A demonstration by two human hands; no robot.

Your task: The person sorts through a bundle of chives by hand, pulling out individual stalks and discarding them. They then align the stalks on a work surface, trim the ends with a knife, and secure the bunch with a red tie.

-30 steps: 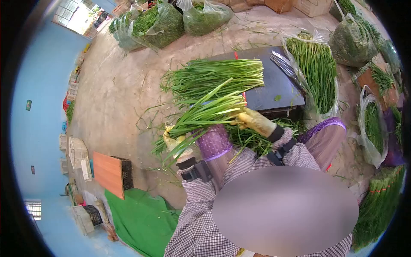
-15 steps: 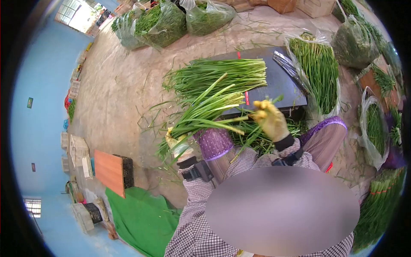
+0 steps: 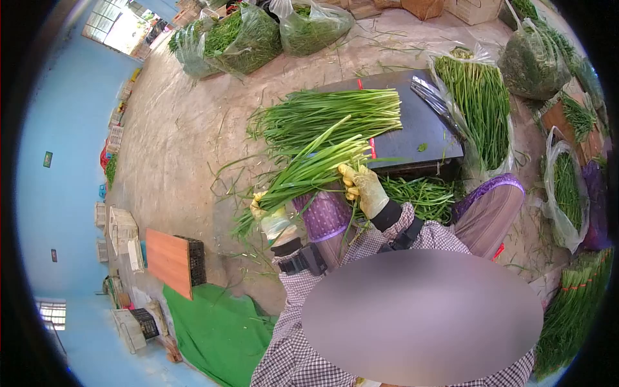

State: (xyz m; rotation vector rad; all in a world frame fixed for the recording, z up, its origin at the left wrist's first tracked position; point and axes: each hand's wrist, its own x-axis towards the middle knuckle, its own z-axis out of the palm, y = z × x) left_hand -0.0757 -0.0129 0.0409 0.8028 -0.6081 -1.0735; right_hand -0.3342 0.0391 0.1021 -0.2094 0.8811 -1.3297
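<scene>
My left hand (image 3: 273, 220), in a yellowed glove, is wrapped round the leafy end of a loose bunch of green chives (image 3: 312, 169). The bunch slants up to the right above my knee, its pale stem ends overlapping the edge of a low dark board. At the lower side of those stems, my right hand (image 3: 365, 191), gloved too, has its fingers closed on chives; how many stalks they grip is hidden. Just beyond, a large pile of chives (image 3: 335, 116) lies across the dark board (image 3: 425, 132), stems to the right. Loose chive leaves (image 3: 420, 197) lie between my knees.
Flat metallic strips (image 3: 437, 102) lie at the board's right end. Beside it stands an open plastic bag of chives (image 3: 476, 109). More filled bags (image 3: 248, 39) sit at the back. Tied bunches (image 3: 574, 300) lie at right; a green cloth (image 3: 216, 329) covers floor at left.
My right hand has moved left and down from beside the board to the stem ends of the bunch. A small leaf piece now lies on the board. My left hand keeps its hold.
</scene>
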